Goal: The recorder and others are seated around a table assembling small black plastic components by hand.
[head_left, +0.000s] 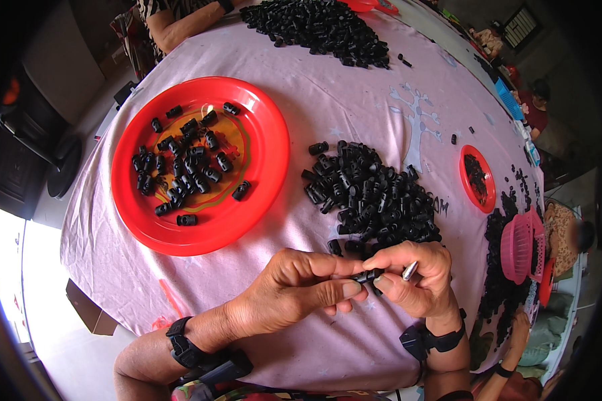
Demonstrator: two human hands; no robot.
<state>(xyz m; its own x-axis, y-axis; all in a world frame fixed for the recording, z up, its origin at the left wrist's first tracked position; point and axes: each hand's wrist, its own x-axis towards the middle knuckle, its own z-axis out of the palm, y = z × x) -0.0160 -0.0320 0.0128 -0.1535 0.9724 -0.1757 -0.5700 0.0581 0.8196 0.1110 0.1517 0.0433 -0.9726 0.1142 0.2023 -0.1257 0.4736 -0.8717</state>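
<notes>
Black cylinder, long axis apparently sideways, is pinched between hands, the right gripping a silver rod.

Black piece partly behind fingers

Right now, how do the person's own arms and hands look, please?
The left hand and right hand are ungloved, with no sleeves reaching them. The left wrist strap and right wrist strap are black, the right carrying a boxy module.

Sm. blk pc, pinched, silver tip nr.
</notes>
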